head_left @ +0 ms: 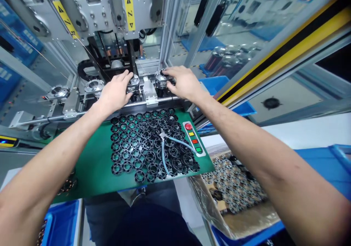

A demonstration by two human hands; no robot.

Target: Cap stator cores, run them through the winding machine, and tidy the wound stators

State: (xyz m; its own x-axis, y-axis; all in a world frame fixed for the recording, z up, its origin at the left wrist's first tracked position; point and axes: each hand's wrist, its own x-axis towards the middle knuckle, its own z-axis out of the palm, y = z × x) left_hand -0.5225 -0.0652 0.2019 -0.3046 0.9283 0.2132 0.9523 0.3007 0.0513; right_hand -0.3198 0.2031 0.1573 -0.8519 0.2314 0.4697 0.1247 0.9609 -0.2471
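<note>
My left hand (116, 90) is closed about the near-left side of a round metal holder (133, 82) on the machine's rail, fingertips at its top and thumb low. To the right, my right hand (184, 82) has its fingers on top of a second round holder (161, 77), with the thumb curled at its side. A dark ring seems to sit on that holder, partly hidden by the fingers. Below the hands, several rows of black slotted rings (133, 142) lie on the green board (93, 165). Blue-handled cutting pliers (163, 147) rest open on the rings.
Two more round holders (94, 86) stand on the rail at left. Machine heads with yellow labels (129, 11) hang above. A button panel (194, 139) is on the board's right. A lined carton (233, 184) of rings stands at lower right; a blue bin (64, 224) at lower left.
</note>
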